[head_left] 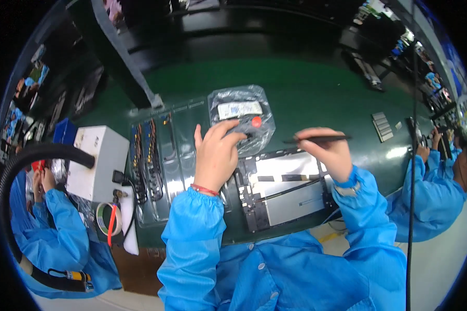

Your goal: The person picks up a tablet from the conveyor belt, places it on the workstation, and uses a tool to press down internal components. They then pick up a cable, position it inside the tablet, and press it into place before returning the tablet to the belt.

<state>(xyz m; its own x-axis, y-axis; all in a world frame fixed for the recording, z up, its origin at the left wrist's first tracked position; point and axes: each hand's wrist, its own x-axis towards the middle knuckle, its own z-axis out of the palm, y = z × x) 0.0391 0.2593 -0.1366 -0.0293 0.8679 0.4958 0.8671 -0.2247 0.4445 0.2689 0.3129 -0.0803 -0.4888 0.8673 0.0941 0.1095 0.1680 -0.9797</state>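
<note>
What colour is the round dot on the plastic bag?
Red, on the clear plastic bag, seen in the head view.

Green table [316,88], blue sleeves [192,233], a white box [96,160], and seemingly a red dot [256,122] on the clear bag [241,111].
</note>
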